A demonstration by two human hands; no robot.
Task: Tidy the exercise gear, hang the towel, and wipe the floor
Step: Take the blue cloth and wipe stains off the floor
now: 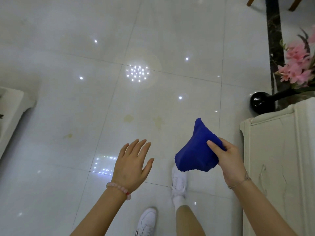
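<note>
My right hand (228,160) grips a bunched blue cloth (197,150) at waist height, thumb pressed on its top. Beside it, my left hand (133,166) hovers with fingers straight and spread, holding nothing. Below them lies the glossy white tiled floor (85,99), which carries yellowish stains (128,118) just ahead of my hands, another stain (68,135) to the left. A black dumbbell (260,102) rests on the floor at the right, its far end hidden behind a cabinet.
A cream cabinet (279,159) stands close on my right, with pink flowers (298,65) above it. A white furniture edge (12,106) juts in at the left. Wooden chair legs (252,1) show at top right. My white shoes (178,183) stand on the tiles.
</note>
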